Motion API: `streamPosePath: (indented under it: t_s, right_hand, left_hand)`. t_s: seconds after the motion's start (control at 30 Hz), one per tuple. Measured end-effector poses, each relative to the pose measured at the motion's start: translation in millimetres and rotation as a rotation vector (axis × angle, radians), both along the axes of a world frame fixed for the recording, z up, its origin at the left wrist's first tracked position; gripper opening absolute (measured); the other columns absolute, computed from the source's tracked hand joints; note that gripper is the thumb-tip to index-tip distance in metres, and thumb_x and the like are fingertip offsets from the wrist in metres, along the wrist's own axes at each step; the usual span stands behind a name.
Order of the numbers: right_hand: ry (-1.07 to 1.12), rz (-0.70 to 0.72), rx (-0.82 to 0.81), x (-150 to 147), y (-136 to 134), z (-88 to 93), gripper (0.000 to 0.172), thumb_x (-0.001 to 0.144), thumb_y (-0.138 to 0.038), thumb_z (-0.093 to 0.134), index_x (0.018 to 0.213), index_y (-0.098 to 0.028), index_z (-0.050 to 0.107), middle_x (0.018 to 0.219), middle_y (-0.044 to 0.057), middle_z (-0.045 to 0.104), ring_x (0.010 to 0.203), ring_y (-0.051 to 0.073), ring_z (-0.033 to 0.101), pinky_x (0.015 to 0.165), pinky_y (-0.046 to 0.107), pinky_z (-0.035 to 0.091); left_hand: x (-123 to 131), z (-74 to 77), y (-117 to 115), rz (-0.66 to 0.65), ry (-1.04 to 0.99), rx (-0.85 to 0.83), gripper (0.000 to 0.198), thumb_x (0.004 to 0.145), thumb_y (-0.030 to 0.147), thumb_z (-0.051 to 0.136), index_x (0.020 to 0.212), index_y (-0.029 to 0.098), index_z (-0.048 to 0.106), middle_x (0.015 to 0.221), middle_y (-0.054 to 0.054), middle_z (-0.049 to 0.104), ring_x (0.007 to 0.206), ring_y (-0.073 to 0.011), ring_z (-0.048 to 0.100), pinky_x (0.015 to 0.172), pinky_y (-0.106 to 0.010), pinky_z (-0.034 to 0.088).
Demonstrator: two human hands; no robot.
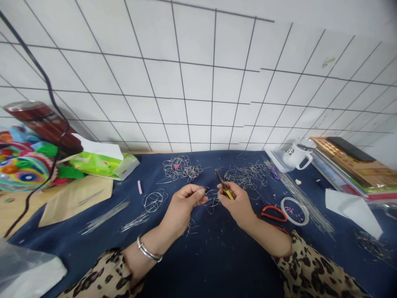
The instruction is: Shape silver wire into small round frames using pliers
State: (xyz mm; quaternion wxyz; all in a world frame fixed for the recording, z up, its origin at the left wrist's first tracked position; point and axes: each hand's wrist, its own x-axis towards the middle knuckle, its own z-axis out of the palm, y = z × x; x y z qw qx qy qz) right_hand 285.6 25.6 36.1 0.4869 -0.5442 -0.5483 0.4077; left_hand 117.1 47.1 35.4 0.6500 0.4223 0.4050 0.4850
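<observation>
My left hand [182,205] is closed in a pinch on a thin silver wire [212,203], which loops between my two hands. In my right hand [240,207] is a pair of pliers [228,192] with yellow handles and dark jaws pointing up and away from me. The jaws look apart from the wire loops. Just beyond the hands lie a tangle of bent wire [246,176] and a wire flower shape [177,167] with a pink spot. A round wire coil [154,201] sits left of my left hand.
Bundles of straight wire [107,216] lie at left, with more straight wires [307,205] at right. Red-handled scissors [274,213] and a round dish [294,211] with pink beads are near my right forearm. A white mug [299,155] and stacked books [350,165] stand back right.
</observation>
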Motion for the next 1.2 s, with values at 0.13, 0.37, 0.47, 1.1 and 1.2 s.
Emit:
streamPosePath:
  t_s: [0.13,0.37,0.47,1.1,1.2]
  right_hand:
    - [-0.024,0.001,0.024,0.2,0.3,1.1,0.024,0.073,-0.024,0.056,0.096,-0.019,0.059,0.084,0.002,0.063,0.078,0.015,0.060,0.075,0.028,0.047]
    - [-0.125,0.003,0.080,0.9,0.3,0.2,0.023,0.074,-0.025,0.056,0.096,-0.021,0.061,0.090,0.003,0.065,0.082,0.016,0.062,0.080,0.031,0.047]
    - [-0.158,0.014,0.080,1.3,-0.4,1.7,0.022,0.075,-0.026,0.057,0.096,-0.022,0.062,0.090,0.003,0.065,0.082,0.017,0.062,0.079,0.031,0.048]
    - [-0.036,0.110,0.036,1.9,0.9,-1.2,0.024,0.073,-0.024,0.060,0.096,-0.019,0.061,0.089,0.003,0.066,0.083,0.016,0.063,0.080,0.031,0.049]
    - [-0.019,0.124,0.038,1.6,0.5,-2.3,0.025,0.072,-0.023,0.060,0.097,-0.019,0.060,0.087,0.002,0.065,0.082,0.016,0.062,0.078,0.030,0.049]
  left_hand:
    - [0.0,-0.7,1.3,0.006,0.092,0.055,0.016,0.071,0.028,0.068,0.077,0.015,0.065,0.070,-0.003,0.066,0.069,-0.0161,0.062,0.068,-0.027,0.047]
    - [-1.7,-1.5,5.2,0.017,0.242,0.167,0.013,0.072,0.029,0.066,0.076,0.016,0.067,0.074,-0.004,0.067,0.074,-0.0170,0.061,0.071,-0.027,0.046]
    - [-2.8,-1.8,5.9,0.013,0.311,0.208,0.013,0.072,0.029,0.066,0.078,0.017,0.068,0.077,-0.004,0.067,0.075,-0.0168,0.059,0.069,-0.026,0.045]
    - [-5.3,-0.6,6.0,-0.055,0.448,0.313,0.009,0.071,0.023,0.065,0.074,0.015,0.064,0.070,-0.001,0.063,0.064,-0.0124,0.055,0.059,-0.022,0.044]
    - [-3.7,-1.8,4.7,-0.031,0.455,0.319,0.008,0.071,0.022,0.065,0.072,0.015,0.061,0.067,0.000,0.061,0.059,-0.0106,0.053,0.055,-0.021,0.043]
